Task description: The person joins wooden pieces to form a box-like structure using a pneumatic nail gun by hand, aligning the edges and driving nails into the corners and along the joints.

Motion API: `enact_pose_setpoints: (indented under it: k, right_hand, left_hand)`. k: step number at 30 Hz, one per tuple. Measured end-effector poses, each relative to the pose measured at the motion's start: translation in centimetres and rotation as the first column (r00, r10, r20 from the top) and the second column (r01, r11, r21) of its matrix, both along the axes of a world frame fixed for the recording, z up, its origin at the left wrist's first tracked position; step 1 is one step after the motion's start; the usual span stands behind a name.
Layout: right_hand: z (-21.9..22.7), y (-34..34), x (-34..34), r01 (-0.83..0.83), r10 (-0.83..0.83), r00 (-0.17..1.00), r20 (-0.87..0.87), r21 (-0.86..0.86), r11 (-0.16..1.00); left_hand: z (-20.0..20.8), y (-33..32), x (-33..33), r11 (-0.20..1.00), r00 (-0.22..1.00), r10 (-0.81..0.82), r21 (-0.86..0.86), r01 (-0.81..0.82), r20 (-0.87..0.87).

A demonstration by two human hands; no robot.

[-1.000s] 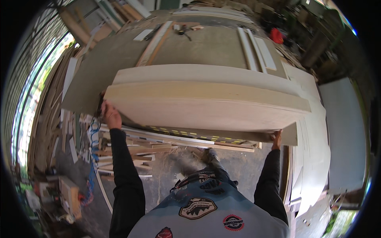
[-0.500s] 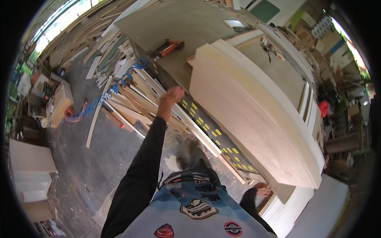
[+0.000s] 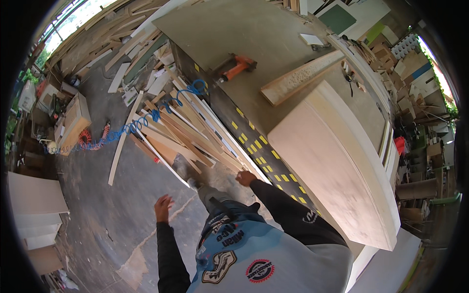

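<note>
Find the pale wooden box (image 3: 337,166) on the workbench (image 3: 210,36), close to its near edge, with the long axis running roughly parallel to that edge. Lies to the right of the right hand (image 3: 244,178), clearly apart from it, on the other side of the workbench's dark, yellow-marked flank. Count the right hand as the nearer one (fingers aimed leftward, away from the box; seemingly curled, but too blurred to tell whether pressed together or around anything small). Note the left hand (image 3: 163,207) farther out from the workbench, above the floor (image 3: 112,205), fingers loosely spread, with nothing visible in them. Closer to the right fingertips than the box, see wood strips (image 3: 181,132) heaped along the workbench's near side. Up on the workbench, past the box's left end, notice a board (image 3: 300,76) and an orange nail gun (image 3: 239,67).
</note>
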State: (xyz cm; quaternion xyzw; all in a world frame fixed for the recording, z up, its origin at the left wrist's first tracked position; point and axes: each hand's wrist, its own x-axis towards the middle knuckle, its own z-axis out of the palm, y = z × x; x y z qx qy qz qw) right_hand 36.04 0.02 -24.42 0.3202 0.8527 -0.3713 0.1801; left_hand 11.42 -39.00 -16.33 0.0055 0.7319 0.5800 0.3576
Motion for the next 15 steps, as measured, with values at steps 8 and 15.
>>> enact_pose_setpoints:
  k: [8, 15]
  right_hand:
    - [-1.3, 2.7, -21.5, 0.268, -0.263, 0.963, -0.058, 0.115, 0.956]
    - [3.9, -12.5, -36.8, -0.301, 0.292, 0.949, -0.117, -0.066, 0.951]
  left_hand:
    - [-8.2, -19.7, -1.2, 0.799, 0.775, 0.602, -0.169, -0.578, 0.192]
    - [-8.6, -23.9, 3.0, 0.761, 0.664, 0.627, -0.506, -0.407, 0.408]
